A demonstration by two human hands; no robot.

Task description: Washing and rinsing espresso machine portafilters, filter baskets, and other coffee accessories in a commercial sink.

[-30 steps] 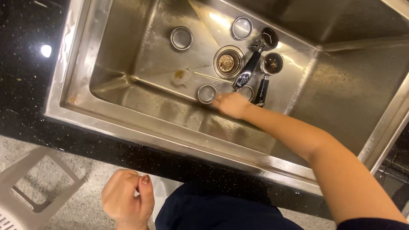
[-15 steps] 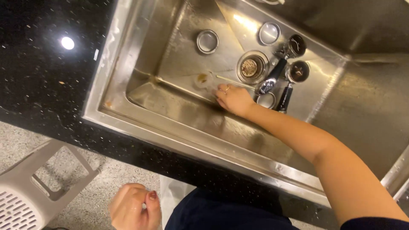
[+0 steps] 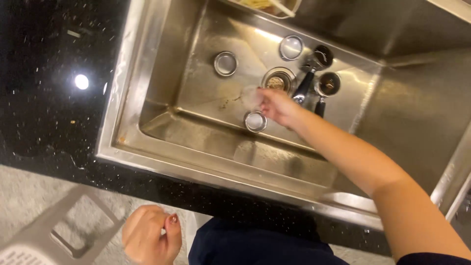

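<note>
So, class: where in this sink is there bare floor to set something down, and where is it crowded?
Bare: the sink floor's left part, between the left wall and the small round cup. Crowded: around the drain, where the right hand, another cup and two black-handled filter holders cluster.

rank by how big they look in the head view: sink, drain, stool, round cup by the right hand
1. Sink, by far the largest.
2. Stool, cut off by the frame and nearer the camera, so only its visible part counts.
3. Drain.
4. Cup beside the right hand: slightly smaller than the drain, close enough to be unsure.
</note>
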